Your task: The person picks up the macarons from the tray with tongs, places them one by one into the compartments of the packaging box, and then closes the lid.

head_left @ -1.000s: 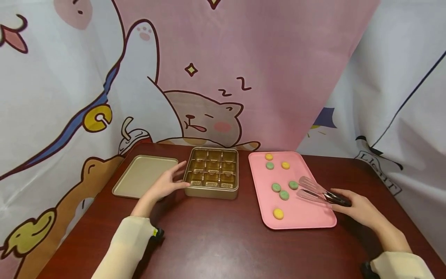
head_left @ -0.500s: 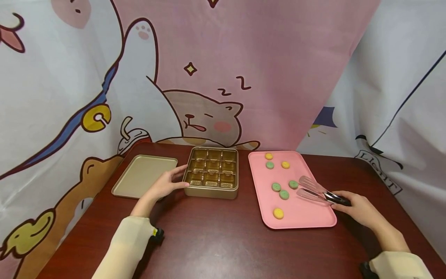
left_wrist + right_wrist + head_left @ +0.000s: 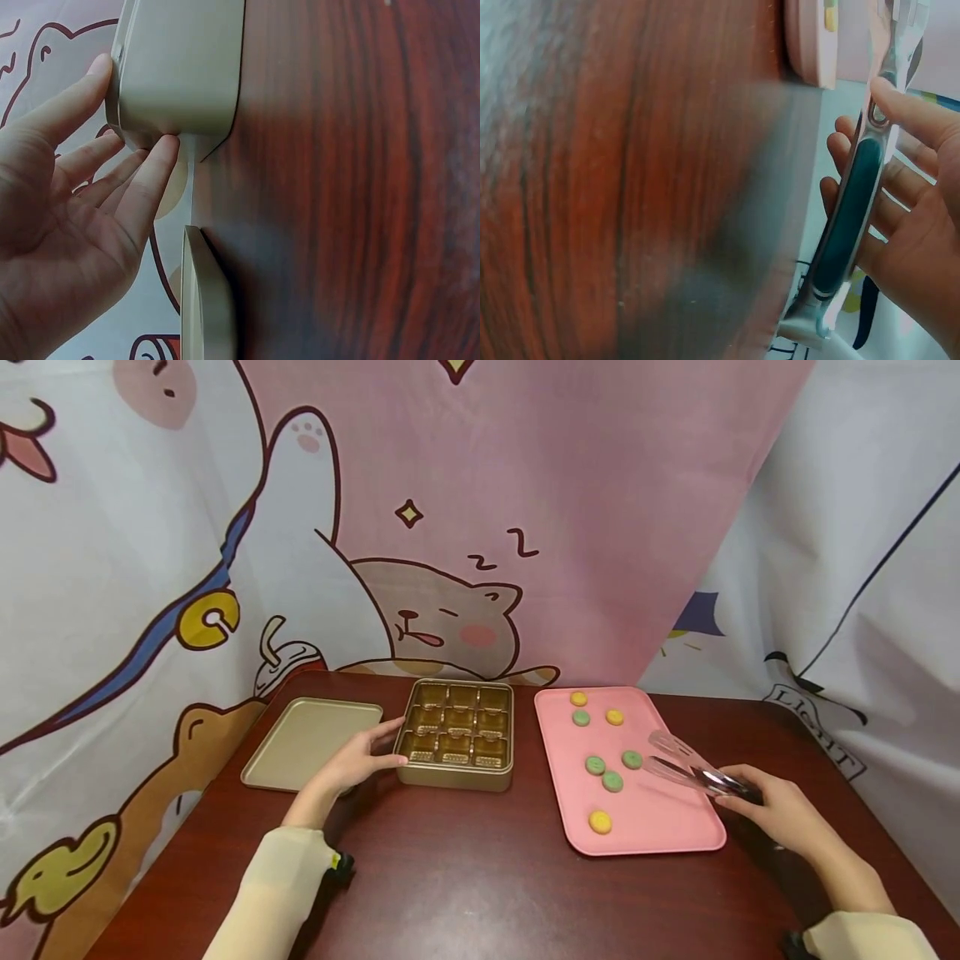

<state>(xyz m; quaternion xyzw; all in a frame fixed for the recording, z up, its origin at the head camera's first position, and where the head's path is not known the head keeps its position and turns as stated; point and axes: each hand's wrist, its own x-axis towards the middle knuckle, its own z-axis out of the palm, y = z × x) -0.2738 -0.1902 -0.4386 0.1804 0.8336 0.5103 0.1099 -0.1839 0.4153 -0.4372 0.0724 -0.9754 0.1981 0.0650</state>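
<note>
My left hand [image 3: 360,764] touches the left front corner of a gold square tin [image 3: 455,777], thumb at the front rim and fingers along the left side. In the left wrist view its fingers reach out nearly straight against the tin [image 3: 180,67]. A clear-brown insert with several square compartments [image 3: 459,720] sits inside the tin. On the right, my right hand [image 3: 780,810] grips food tongs [image 3: 712,777] by their dark handle. The transparent tong tips are parted over a pink tray [image 3: 645,827], close to a green cookie-like round [image 3: 632,760].
Several green and yellow rounds [image 3: 600,822] lie on the pink tray. A flat gold lid [image 3: 307,743] lies left of the tin, behind my left forearm. The dark red wooden table [image 3: 480,868] meets a printed curtain [image 3: 600,527] at the back and sides.
The tongs in my right hand have shifted slightly up and right, their tips now a little farther from the green round. My left hand stays at the tin.
</note>
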